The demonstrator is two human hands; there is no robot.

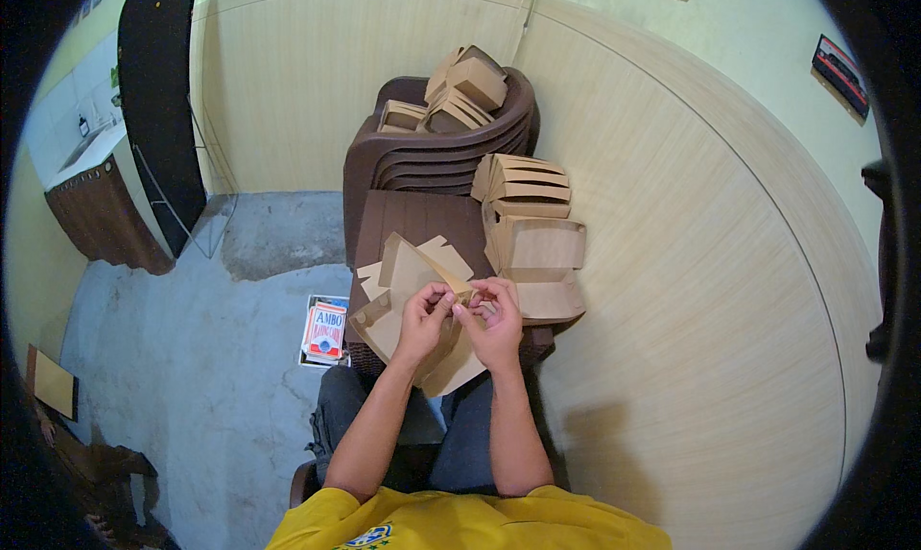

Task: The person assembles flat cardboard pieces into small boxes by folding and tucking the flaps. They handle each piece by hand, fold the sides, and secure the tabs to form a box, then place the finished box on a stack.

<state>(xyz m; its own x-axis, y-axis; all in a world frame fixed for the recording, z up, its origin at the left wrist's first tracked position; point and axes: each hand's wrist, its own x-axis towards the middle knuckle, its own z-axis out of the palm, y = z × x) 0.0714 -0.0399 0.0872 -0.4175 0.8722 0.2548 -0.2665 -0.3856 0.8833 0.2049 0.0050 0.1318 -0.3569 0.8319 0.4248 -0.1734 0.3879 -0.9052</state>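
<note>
hands (465, 320): 2 | flat cardboard blank (413, 281): 1 | chair stack (436, 152): 1 | printed carton (325, 330): 1

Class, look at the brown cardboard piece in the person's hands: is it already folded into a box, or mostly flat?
Mostly flat: the cardboard blank spreads open with flaps out, while both hands pinch one edge.

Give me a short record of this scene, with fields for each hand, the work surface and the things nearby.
left hand: grips flat brown cardboard blank
right hand: pinches a flap of the same blank
surface: dark brown stool
beside it: stack of folded cardboard boxes
behind: stacked brown plastic chairs, more boxes on the seat
floor: red and white packet
</note>
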